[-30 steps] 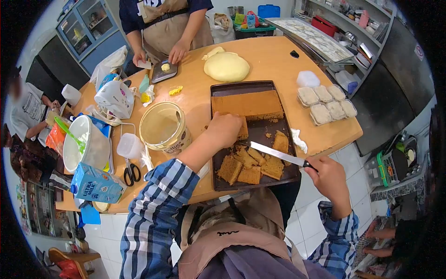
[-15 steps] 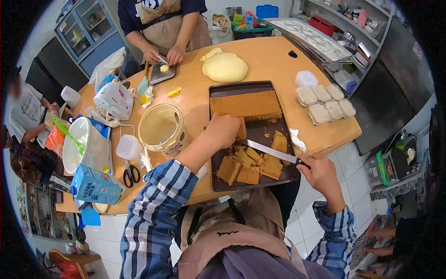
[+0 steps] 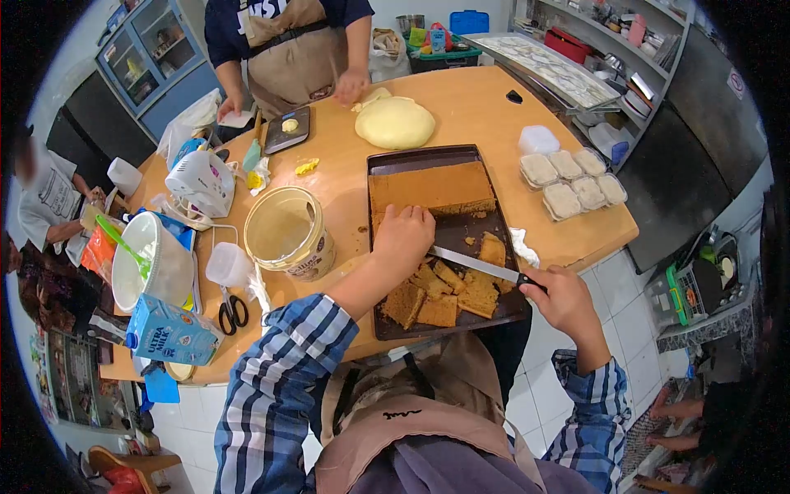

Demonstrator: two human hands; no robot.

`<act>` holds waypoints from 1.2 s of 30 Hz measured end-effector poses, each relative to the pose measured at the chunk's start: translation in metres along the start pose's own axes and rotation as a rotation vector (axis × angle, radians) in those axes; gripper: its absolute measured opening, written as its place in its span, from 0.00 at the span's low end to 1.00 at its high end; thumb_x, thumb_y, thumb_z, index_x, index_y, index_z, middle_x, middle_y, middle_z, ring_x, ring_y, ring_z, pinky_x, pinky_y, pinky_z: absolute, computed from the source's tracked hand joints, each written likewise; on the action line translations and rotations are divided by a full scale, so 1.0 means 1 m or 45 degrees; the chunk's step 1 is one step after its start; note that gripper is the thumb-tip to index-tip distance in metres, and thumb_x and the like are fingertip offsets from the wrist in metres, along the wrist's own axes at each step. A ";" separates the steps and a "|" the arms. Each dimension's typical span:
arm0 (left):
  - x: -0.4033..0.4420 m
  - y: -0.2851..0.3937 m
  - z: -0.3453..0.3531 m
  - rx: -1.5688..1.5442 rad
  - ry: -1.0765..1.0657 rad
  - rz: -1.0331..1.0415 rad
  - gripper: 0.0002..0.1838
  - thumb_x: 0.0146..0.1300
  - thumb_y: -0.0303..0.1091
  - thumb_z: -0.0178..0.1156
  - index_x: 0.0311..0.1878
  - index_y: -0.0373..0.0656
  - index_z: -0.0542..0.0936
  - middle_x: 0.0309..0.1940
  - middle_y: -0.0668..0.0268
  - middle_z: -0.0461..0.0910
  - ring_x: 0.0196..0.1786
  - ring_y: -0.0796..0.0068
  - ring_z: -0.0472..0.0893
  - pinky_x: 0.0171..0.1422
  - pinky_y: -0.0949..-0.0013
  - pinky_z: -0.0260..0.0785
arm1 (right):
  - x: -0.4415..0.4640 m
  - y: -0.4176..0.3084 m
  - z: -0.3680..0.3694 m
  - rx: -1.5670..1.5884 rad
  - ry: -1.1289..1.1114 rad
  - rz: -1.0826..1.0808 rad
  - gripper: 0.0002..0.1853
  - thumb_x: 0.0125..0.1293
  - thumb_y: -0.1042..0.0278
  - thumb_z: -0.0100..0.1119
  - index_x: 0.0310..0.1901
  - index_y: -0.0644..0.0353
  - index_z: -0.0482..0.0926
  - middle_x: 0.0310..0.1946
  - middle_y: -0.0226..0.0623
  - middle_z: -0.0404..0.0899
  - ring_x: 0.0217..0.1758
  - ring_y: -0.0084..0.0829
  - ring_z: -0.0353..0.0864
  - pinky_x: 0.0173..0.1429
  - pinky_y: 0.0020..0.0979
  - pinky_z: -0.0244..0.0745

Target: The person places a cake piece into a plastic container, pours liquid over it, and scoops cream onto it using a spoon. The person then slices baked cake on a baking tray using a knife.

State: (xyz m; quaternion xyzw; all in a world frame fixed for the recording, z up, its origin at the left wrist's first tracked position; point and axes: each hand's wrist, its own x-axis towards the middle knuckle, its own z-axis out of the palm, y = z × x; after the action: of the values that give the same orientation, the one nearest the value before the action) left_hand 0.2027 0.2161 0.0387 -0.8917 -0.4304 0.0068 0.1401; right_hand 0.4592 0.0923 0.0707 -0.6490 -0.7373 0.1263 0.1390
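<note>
A dark baking tray lies at the near edge of the table. Across its far half is a long brown cake slab; several cut cake pieces are in the near half. My left hand rests at the slab's left front edge, fingers bent over the cake; what lies under the palm is hidden. My right hand is closed round the black handle of a long knife. The blade points left over the cut pieces, its tip beside my left hand.
A round dough, a scale and a co-worker are at the far side. Left stand a cream tub, mixer, white bowl, milk carton and scissors. Clear boxes sit right.
My left hand has shifted slightly, its fingers now more over the slab's edge. The knife has barely moved. The co-worker's hands have left the scale and moved apart, one towards the dough.
</note>
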 end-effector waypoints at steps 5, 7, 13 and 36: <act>-0.002 -0.002 0.000 0.058 0.055 0.010 0.21 0.50 0.29 0.58 0.49 0.33 0.72 0.44 0.57 0.77 0.50 0.64 0.77 0.53 0.61 0.67 | 0.003 0.001 -0.003 0.011 -0.013 -0.016 0.14 0.59 0.58 0.58 0.46 0.51 0.80 0.27 0.46 0.76 0.33 0.47 0.78 0.36 0.43 0.71; -0.002 -0.001 0.002 0.069 0.078 0.011 0.20 0.50 0.28 0.57 0.48 0.33 0.73 0.43 0.57 0.78 0.49 0.64 0.77 0.51 0.63 0.68 | 0.004 -0.002 -0.006 -0.008 -0.021 -0.027 0.14 0.59 0.58 0.58 0.46 0.50 0.80 0.27 0.46 0.76 0.33 0.47 0.78 0.36 0.44 0.71; -0.003 -0.001 0.013 0.130 0.195 0.037 0.19 0.51 0.28 0.56 0.47 0.32 0.73 0.42 0.56 0.77 0.48 0.64 0.78 0.48 0.65 0.69 | -0.006 -0.008 -0.011 -0.104 0.080 0.038 0.13 0.54 0.59 0.62 0.40 0.55 0.82 0.24 0.42 0.76 0.30 0.44 0.77 0.33 0.40 0.70; -0.004 -0.004 0.012 0.006 0.238 0.030 0.13 0.50 0.27 0.56 0.40 0.36 0.72 0.38 0.58 0.77 0.46 0.64 0.78 0.47 0.63 0.68 | 0.013 0.013 0.000 -0.111 0.007 0.112 0.13 0.57 0.55 0.60 0.42 0.48 0.82 0.29 0.43 0.77 0.36 0.44 0.78 0.38 0.42 0.72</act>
State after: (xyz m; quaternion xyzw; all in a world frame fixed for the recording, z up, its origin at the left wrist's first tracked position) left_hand 0.1960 0.2185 0.0283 -0.8931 -0.4050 -0.0737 0.1815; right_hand 0.4698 0.1066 0.0668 -0.6867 -0.7123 0.0981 0.1071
